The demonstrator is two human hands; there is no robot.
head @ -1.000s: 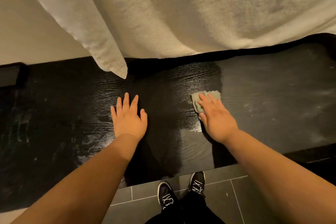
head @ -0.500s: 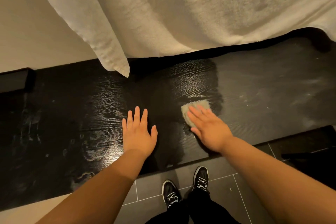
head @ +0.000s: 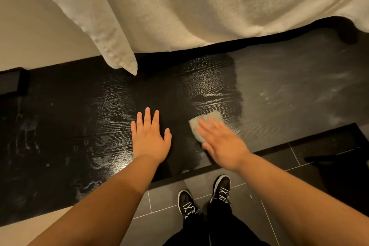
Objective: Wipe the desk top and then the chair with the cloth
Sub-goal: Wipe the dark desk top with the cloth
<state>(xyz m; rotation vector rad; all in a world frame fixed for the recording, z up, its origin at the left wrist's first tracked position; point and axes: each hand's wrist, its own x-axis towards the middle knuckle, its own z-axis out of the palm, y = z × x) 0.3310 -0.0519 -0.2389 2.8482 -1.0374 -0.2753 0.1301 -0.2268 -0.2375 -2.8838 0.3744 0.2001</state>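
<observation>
Near desk [head: 279, 96] front edge, cloth [head: 213, 118]

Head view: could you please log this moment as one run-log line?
step: wiping desk top | right hand: presses cloth flat | left hand: rests flat on desk top

Far side: pale textured fabric [head: 199, 6] hanging in heavy folds, hemmed corner pointing down left of centre; beige wall [head: 40, 36] behind. Far left: dark flat object [head: 12, 82], too dim to identify. Near side: grey floor tiles [head: 165, 195], black lace-up shoes [head: 186, 201], black trousers [head: 215, 229].
</observation>
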